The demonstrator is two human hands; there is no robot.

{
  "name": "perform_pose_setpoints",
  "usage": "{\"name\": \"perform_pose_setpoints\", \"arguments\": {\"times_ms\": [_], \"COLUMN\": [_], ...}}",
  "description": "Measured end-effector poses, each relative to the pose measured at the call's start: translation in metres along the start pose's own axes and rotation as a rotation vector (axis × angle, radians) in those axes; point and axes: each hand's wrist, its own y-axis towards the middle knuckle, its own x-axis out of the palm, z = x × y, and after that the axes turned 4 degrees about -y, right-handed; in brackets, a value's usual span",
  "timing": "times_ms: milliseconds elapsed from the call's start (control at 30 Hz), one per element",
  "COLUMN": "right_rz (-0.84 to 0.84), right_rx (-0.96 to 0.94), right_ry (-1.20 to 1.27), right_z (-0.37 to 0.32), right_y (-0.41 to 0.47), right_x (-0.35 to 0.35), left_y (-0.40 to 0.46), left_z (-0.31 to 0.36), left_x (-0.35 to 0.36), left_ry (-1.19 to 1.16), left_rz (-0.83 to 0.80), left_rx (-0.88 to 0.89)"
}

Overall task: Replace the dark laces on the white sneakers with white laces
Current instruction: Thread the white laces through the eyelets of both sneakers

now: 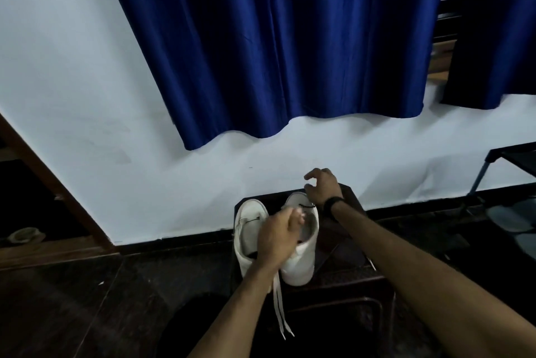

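Two white sneakers stand side by side on a dark stool point(342, 270), toes toward the wall. The left sneaker point(246, 218) and the right sneaker point(301, 267) both still carry thin dark laces point(307, 205) near the toe end. My left hand point(275, 238) lies over the right sneaker's opening, with its fingers curled on the collar. A pair of white laces point(280, 308) hangs down from under that hand, past the stool's front edge. My right hand point(322, 186) hovers above the right sneaker's toe. Its fingers are loosely curled and nothing shows between them.
A white wall with a blue curtain point(275, 53) rises just behind the stool. A dark-framed rack point(510, 166) stands at the right, with grey footwear point(510, 215) on the floor under it. At the left are a wooden door frame point(52, 183) and dark floor.
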Motion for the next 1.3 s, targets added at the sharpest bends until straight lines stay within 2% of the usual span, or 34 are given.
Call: {"name": "perform_pose_setpoints", "arguments": {"times_ms": [100, 167, 300, 433, 600, 667, 767, 833, 900, 933, 1033, 1100, 1167, 1233, 1300], "right_rz": [0.229, 0.256, 0.187, 0.189, 0.203, 0.186, 0.153, 0.042, -0.111, -0.124, -0.074, -0.062, -0.05, -0.09, -0.13], "right_rx": [0.011, -0.037, -0.026, 0.075, 0.144, 0.19, 0.225, 0.231, 0.147, 0.129, 0.159, 0.195, 0.285, 0.308, 0.315], "right_ry": [0.274, 0.298, 0.188, 0.188, 0.149, 0.198, 0.476, 0.489, 0.254, 0.164, 0.22, 0.425, 0.501, 0.297, 0.089], "right_z": [0.002, 0.003, 0.006, -0.006, -0.016, -0.013, -0.005, 0.0, 0.002, 0.003, 0.013, 0.011, 0.004, 0.0, -0.006], "right_y": [-0.053, -0.095, -0.138, -0.133, -0.132, -0.124, -0.103, -0.086, -0.079, -0.077, -0.08, -0.076, -0.06, -0.039, -0.021], "right_x": [-0.005, 0.002, 0.027, 0.032, 0.035, 0.036, 0.03, 0.023, 0.016, 0.016, 0.026, 0.026, 0.023, 0.019, 0.02], "left_y": [0.013, 0.024, 0.04, 0.04, 0.031, 0.025, 0.011, 0.004, 0.004, 0.008, 0.019, 0.018, 0.008, -0.007, -0.015], "left_z": [-0.002, 0.003, 0.022, 0.043, 0.031, 0.028, 0.02, 0.013, 0.014, 0.016, 0.025, 0.024, 0.015, 0.007, 0.006], "left_x": [-0.001, -0.005, -0.014, -0.028, -0.044, -0.047, -0.036, -0.025, -0.021, -0.024, -0.037, -0.035, -0.022, -0.005, 0.003], "left_ry": [-0.282, -0.387, -0.445, -0.425, -0.419, -0.387, -0.184, -0.134, -0.254, -0.341, -0.506, -0.453, -0.182, 0.145, 0.272], "left_rz": [0.028, 0.025, 0.017, 0.008, 0.034, 0.035, -0.021, -0.02, 0.045, 0.108, 0.208, 0.189, 0.122, 0.101, 0.113], "left_rx": [-0.179, -0.282, -0.317, -0.302, -0.368, -0.377, -0.331, -0.329, -0.311, -0.297, -0.322, -0.282, -0.229, -0.092, 0.021]}}
